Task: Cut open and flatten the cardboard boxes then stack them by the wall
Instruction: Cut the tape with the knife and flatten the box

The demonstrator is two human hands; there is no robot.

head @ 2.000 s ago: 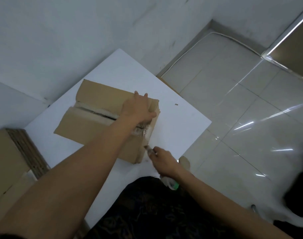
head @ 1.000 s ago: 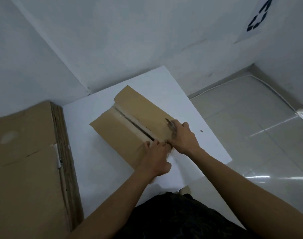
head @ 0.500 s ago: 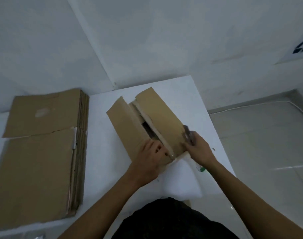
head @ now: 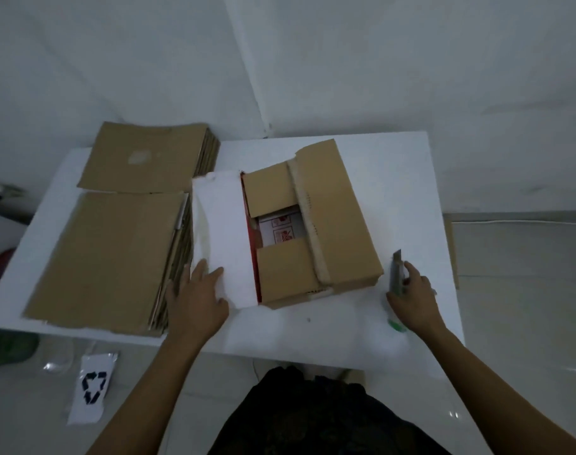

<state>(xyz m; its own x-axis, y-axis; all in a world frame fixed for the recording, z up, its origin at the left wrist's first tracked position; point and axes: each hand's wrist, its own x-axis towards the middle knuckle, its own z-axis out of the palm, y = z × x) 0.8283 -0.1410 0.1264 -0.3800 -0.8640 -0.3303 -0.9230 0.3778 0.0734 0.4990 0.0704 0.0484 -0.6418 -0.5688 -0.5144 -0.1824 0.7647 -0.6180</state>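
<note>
A brown cardboard box (head: pixel 336 218) lies on the white table (head: pixel 401 178) with its top cut open. Its left flap (head: pixel 222 238), white on the inside, is folded out flat; two inner flaps leave a gap showing printed symbols inside. My left hand (head: pixel 198 300) presses on the near end of that white flap with straight fingers. My right hand (head: pixel 411 297) grips a utility knife (head: pixel 396 274), blade pointing away, just right of the box's near corner. A stack of flattened cardboard (head: pixel 116 251) lies at the left of the table near the wall.
The white wall runs right behind the table. On the floor at lower left lies a white sheet with a recycling symbol (head: pixel 91 389). Tiled floor extends to the right, with a cardboard edge (head: pixel 452 254) past the table's right side.
The view has swung back over the table. The box's left flap has been opened out flat under my left hand. My right hand with the knife has drawn away from the box to its right.
</note>
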